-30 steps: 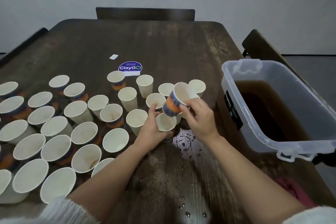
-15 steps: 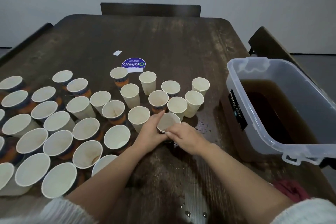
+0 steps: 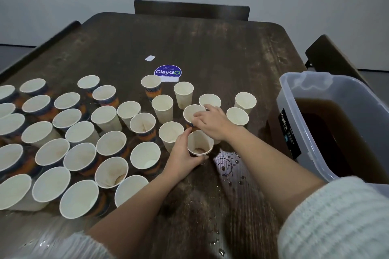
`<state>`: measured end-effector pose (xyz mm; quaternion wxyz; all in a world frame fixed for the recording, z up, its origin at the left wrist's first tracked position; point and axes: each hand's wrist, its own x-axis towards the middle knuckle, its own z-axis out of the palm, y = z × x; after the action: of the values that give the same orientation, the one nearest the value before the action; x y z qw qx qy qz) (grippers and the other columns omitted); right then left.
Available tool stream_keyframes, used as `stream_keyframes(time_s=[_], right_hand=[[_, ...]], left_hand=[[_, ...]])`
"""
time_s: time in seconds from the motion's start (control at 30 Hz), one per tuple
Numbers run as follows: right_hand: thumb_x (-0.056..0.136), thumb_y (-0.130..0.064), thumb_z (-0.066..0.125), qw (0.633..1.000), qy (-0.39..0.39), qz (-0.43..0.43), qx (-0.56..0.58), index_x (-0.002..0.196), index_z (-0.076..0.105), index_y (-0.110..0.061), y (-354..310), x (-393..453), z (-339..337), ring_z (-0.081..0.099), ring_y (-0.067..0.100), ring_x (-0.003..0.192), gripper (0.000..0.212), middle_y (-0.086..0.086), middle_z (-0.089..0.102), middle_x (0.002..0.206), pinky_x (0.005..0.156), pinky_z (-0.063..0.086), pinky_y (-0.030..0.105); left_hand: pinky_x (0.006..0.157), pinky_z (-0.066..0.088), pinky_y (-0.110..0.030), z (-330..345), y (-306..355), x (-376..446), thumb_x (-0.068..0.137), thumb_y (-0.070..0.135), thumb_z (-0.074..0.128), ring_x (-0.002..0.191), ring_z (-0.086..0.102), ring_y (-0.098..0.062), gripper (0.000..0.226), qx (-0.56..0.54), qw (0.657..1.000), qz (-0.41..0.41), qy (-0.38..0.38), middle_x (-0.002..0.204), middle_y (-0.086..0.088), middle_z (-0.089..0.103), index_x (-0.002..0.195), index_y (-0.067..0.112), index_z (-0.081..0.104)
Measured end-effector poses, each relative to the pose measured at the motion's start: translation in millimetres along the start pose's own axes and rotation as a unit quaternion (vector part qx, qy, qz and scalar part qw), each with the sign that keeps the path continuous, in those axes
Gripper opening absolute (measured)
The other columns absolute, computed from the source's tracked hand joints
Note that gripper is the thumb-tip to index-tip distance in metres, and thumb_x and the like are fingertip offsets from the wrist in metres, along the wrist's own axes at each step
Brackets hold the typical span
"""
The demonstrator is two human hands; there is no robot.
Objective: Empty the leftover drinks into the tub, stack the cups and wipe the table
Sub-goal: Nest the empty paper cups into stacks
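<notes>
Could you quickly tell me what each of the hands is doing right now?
Left hand: curled round the cup stack, holding it on the table.
Right hand: fingers curled over the rim of the next cup, gripping it.

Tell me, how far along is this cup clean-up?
Partly done. The tub already holds brown liquid, and most cups look emptied. In hand: the left hand holds a small stack of cups, while the right hand takes hold of the next cup. Left: dozens of loose cups stand unstacked, and spilled drops await wiping.
</notes>
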<state>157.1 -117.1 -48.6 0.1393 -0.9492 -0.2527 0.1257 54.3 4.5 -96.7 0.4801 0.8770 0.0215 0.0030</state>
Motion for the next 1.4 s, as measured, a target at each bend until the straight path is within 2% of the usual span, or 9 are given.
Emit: stream_keyframes(time_s=[0.13,0.27,0.4,0.5,0.97,1.1,1.17,1.27,1.4], right_hand=[[0.105,-0.041,0.020,0.997,-0.043,0.009,-0.057,0.132,0.059,-0.018,-2,-1,3,0.011,0.017,0.148,0.053,0.001,0.046,0.147,0.117,-0.002,0.048],[0.103,-0.029,0.036,0.994,0.102,-0.039,-0.019,0.103,0.072,-0.012,-7,-10,-8,0.042,0.021,0.130,0.040,0.003,0.065,0.119,0.111,0.017,0.046],[0.080,-0.009,0.059,0.927,0.347,-0.116,0.075,0.087,0.073,-0.007,-3,-22,-16,0.066,0.033,0.083,0.015,0.008,0.071,0.088,0.079,0.048,0.049],[0.084,0.000,0.055,0.899,0.390,-0.127,0.152,0.108,0.068,-0.004,-5,-37,-21,0.065,0.030,0.094,0.027,0.013,0.069,0.104,0.078,0.052,0.047],[0.089,-0.022,0.051,0.914,0.268,-0.193,0.234,0.106,0.073,0.000,-10,-67,27,0.059,0.011,0.095,0.035,0.011,0.073,0.099,0.090,0.038,0.010],[0.086,-0.035,0.058,0.894,0.175,-0.092,0.402,0.085,0.074,-0.017,-11,-56,7,0.059,0.004,0.081,0.023,-0.001,0.068,0.083,0.080,0.046,0.026],[0.091,-0.032,0.059,0.865,0.225,-0.027,0.448,0.080,0.070,-0.020,-8,-44,-11,0.061,0.005,0.080,0.019,-0.002,0.068,0.082,0.078,0.047,0.029],[0.100,-0.025,0.052,0.922,0.248,0.072,0.288,0.095,0.073,-0.005,3,-20,-32,0.060,0.021,0.097,0.030,0.008,0.068,0.101,0.082,0.043,0.035],[0.101,-0.038,0.043,0.990,0.051,0.077,0.106,0.091,0.072,-0.006,12,9,-34,0.056,0.032,0.109,0.044,0.013,0.066,0.106,0.089,0.041,0.041]], left_hand=[[0.100,0.041,-0.022,0,-1,-1,0.065,0.028,0.088,0.119,0.049,-0.008,0.085,-0.030,1.000,-0.006,-0.001,0.129,0.008,0.052,0.135,0.022,0.040],[0.085,0.035,-0.003,-1,1,-2,0.066,0.019,0.087,0.114,0.048,-0.006,0.083,-0.063,0.998,-0.007,0.002,0.120,0.013,0.049,0.130,0.026,0.034],[0.096,0.037,-0.018,4,4,-4,0.067,0.020,0.088,0.117,0.050,-0.010,0.100,-0.084,0.996,-0.023,0.005,0.122,0.010,0.051,0.143,0.019,0.024],[0.104,0.038,-0.030,4,9,-1,0.067,0.023,0.087,0.122,0.049,-0.014,0.112,-0.093,0.995,-0.039,0.015,0.129,0.006,0.052,0.149,0.020,0.011],[0.097,0.045,-0.027,-2,24,6,0.078,0.009,0.073,0.112,0.058,-0.016,0.091,-0.106,0.994,0.018,0.036,0.121,0.002,0.056,0.150,0.019,0.018],[0.106,0.041,-0.033,-7,23,10,0.078,0.017,0.078,0.123,0.050,-0.017,0.073,-0.068,0.995,0.018,0.070,0.134,-0.004,0.053,0.140,0.013,0.041],[0.108,0.041,-0.038,-9,22,11,0.077,0.028,0.080,0.126,0.049,-0.016,0.077,-0.089,0.992,0.000,0.084,0.137,-0.003,0.052,0.141,0.014,0.040],[0.110,0.039,-0.038,-13,23,11,0.078,0.036,0.077,0.132,0.043,-0.014,0.084,-0.095,0.992,-0.024,0.078,0.145,-0.002,0.046,0.147,0.017,0.032],[0.110,0.040,-0.041,-15,24,10,0.077,0.037,0.077,0.133,0.044,-0.016,0.090,-0.111,0.991,-0.042,0.069,0.148,-0.002,0.042,0.150,0.020,0.026]])
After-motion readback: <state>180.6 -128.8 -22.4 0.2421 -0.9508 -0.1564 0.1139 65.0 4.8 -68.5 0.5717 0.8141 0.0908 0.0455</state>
